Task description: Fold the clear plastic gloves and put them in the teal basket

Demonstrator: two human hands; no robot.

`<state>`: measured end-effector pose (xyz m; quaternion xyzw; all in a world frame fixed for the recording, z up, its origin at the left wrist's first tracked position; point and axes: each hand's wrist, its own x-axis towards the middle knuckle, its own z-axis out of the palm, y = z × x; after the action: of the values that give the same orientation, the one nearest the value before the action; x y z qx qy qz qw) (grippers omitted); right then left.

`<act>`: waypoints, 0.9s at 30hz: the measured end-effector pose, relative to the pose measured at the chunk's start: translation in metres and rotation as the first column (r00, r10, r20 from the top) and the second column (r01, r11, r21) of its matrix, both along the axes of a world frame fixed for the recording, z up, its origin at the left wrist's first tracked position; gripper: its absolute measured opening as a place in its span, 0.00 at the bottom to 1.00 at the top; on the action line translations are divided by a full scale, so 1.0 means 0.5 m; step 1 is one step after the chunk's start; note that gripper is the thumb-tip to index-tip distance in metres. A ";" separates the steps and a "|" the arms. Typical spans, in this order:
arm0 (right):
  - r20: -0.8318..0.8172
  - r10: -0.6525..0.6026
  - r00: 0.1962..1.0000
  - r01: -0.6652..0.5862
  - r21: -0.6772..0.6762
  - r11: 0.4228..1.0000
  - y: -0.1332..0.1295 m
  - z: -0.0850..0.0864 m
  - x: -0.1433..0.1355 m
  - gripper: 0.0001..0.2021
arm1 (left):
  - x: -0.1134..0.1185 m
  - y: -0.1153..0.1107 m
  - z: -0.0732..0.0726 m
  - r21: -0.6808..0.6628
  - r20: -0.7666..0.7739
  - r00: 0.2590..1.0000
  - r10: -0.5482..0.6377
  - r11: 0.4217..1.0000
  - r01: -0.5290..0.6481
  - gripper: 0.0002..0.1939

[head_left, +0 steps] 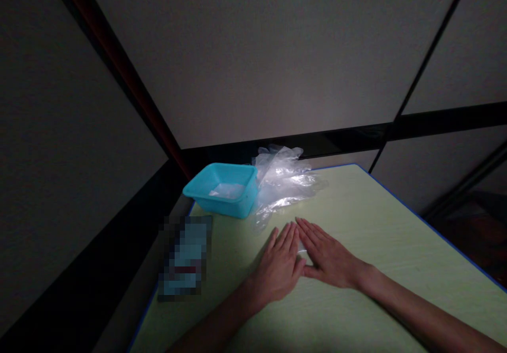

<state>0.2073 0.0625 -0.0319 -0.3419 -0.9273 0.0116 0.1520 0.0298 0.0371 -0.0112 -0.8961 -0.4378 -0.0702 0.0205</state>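
A pale panelled wall, crossed by a black band, stands behind the table and limits reach at the back. The light green table has a blue edge running diagonally down the right side, well apart from the hands; the widest stretch of bare surface lies on this side. The left edge is nearer the things set out there, and the far edge is partly covered.

The right forearm crosses the near right part of the tabletop, and the left forearm comes in from the bottom. A loose heap of clear plastic gloves takes up the room straight ahead of the fingertips. Against its left side stands a turquoise basket, with a whitish sheet inside. Nearer, along the left edge, lies a flat, pixelated item, its details hidden.

The left hand and right hand lie flat, palms down, fingers straight, forefingers and thumbs meeting around a narrow gap. In that gap shows a small whitish piece, mostly covered; how far it extends beneath the palms I cannot tell.
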 end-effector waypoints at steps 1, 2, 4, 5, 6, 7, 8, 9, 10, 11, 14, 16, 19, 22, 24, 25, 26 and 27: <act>-0.003 0.002 1.000 -0.002 0.006 1.000 0.000 0.000 0.000 0.39 | 0.000 0.000 0.001 0.005 -0.006 1.000 0.001 1.000 -0.001 0.27; -0.003 0.002 1.000 -0.002 0.012 1.000 -0.001 0.000 0.001 0.39 | 0.001 0.000 0.002 0.011 -0.010 1.000 0.002 1.000 -0.002 0.27; 0.002 0.005 1.000 -0.005 0.022 1.000 -0.002 0.002 0.001 0.39 | 0.001 -0.001 0.003 0.014 -0.014 1.000 0.001 1.000 -0.001 0.27; 0.008 0.006 1.000 -0.007 0.026 1.000 -0.002 0.002 0.001 0.39 | 0.001 -0.001 0.004 0.009 -0.015 1.000 0.002 1.000 -0.002 0.27; 0.016 0.008 1.000 -0.009 0.027 1.000 -0.002 0.003 0.000 0.38 | 0.002 -0.001 0.004 0.003 -0.016 1.000 0.004 1.000 -0.004 0.27; 0.024 0.008 1.000 -0.009 0.026 1.000 -0.003 0.003 0.000 0.38 | 0.002 -0.001 0.004 -0.003 -0.016 1.000 0.008 1.000 -0.008 0.27; 0.032 0.007 0.999 -0.008 0.023 1.000 -0.003 0.004 0.000 0.38 | 0.003 -0.001 0.004 -0.009 -0.015 1.000 0.013 1.000 -0.013 0.27; 0.037 0.003 0.999 -0.004 0.019 1.000 -0.003 0.004 -0.001 0.38 | 0.003 -0.001 0.004 -0.013 -0.014 1.000 0.018 1.000 -0.018 0.27; 0.041 -0.003 0.999 0.002 0.013 1.000 -0.002 0.004 -0.001 0.39 | 0.003 -0.001 0.003 -0.016 -0.013 1.000 0.020 1.000 -0.020 0.27; 0.043 -0.008 0.999 0.008 0.007 1.000 -0.002 0.004 -0.001 0.39 | 0.003 0.000 0.002 -0.018 -0.010 1.000 0.019 1.000 -0.020 0.27; 0.053 -0.018 0.998 0.020 -0.024 1.000 0.000 0.006 0.000 0.39 | 0.000 0.001 -0.003 -0.017 -0.002 1.000 0.010 1.000 -0.010 0.27; 0.064 -0.015 0.998 0.019 -0.054 0.998 0.001 0.009 0.001 0.40 | -0.003 0.001 -0.006 -0.002 0.003 1.000 0.001 1.000 -0.001 0.28; 0.078 -0.010 0.997 0.017 -0.087 0.996 0.000 0.014 0.005 0.41 | -0.007 0.001 -0.011 0.013 0.014 1.000 -0.011 1.000 0.011 0.29; 0.071 -0.021 0.997 0.028 -0.100 0.995 -0.001 0.014 0.017 0.41 | -0.008 0.002 -0.013 0.006 0.029 1.000 -0.011 1.000 0.011 0.29; 0.081 -0.022 0.996 0.033 -0.128 0.991 0.002 0.017 0.029 0.40 | -0.009 0.003 -0.014 -0.012 0.039 0.999 -0.019 1.000 0.019 0.30; 0.094 -0.016 0.995 0.030 -0.151 0.988 0.004 0.020 0.035 0.40 | -0.010 0.003 -0.014 -0.026 0.047 0.999 -0.020 0.999 0.021 0.30; 0.105 -0.005 0.994 0.023 -0.175 0.984 0.007 0.025 0.042 0.41 | -0.011 0.004 -0.013 -0.042 0.060 0.998 -0.016 0.999 0.019 0.31; 0.109 0.006 0.994 0.015 -0.195 0.981 0.011 0.032 0.048 0.41 | -0.012 0.005 -0.013 -0.058 0.079 0.997 -0.008 0.998 0.012 0.33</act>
<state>0.2315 0.0679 -0.0157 -0.3574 -0.9278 0.0835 0.0666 0.0240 0.0396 -0.0177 -0.8950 -0.4357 -0.0927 -0.0233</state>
